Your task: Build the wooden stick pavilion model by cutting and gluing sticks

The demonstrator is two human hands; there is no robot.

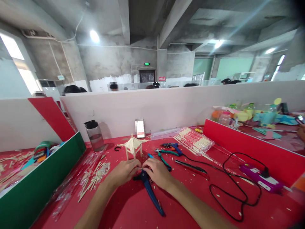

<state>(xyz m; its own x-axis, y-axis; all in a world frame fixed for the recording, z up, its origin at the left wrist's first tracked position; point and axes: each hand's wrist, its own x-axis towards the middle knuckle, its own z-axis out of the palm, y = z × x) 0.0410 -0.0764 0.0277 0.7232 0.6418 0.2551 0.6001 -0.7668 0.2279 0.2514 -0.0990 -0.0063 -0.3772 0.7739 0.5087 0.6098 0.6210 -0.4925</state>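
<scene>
My left hand (127,171) and my right hand (156,171) meet at the middle of the red table, fingers closed and fingertips close together. What they pinch is too small and too covered to make out. Just under the fingertips lies a dark blue hand cutter (149,189), its long handle pointing toward me. Behind my hands stands a small pavilion model of pale wooden sticks (133,145), with a sloped roof on legs. Right of my right hand are teal-handled pliers (164,160) and a blue glue gun (172,146).
A water bottle (94,135) and a phone (140,128) stand near the white partition (152,105). Loose sticks (91,181) lie at left, bundled sticks (194,140) at right. A black pen-like tool (192,167), a looping cord (240,197) and a purple power strip (260,178) lie right.
</scene>
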